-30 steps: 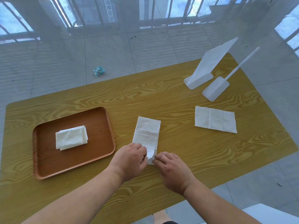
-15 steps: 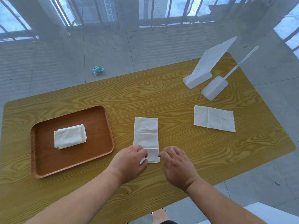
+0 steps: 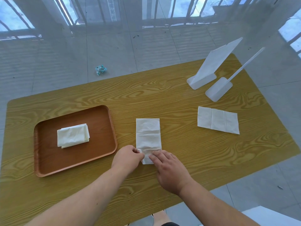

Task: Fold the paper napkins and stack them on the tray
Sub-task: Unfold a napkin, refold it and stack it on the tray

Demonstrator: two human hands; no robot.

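A long white paper napkin (image 3: 148,136) lies lengthwise on the wooden table (image 3: 179,98), folded into a narrow strip. My left hand (image 3: 127,159) pinches its near left corner. My right hand (image 3: 169,170) rests with its fingers on the near end of the same napkin. A brown tray (image 3: 47,160) sits to the left with a small stack of folded napkins (image 3: 72,135) on it. Another napkin (image 3: 217,119) lies flat at the right, untouched.
Two white plastic stands (image 3: 210,69) (image 3: 218,88) stand at the table's far right corner. A crumpled blue-green wrapper (image 3: 100,69) lies on the tiled floor beyond the table. The near table edge runs just under my forearms.
The napkin has been straightened from tilted to square with me. Both hands have closed in on its near end, the right fingers now lying on the paper.
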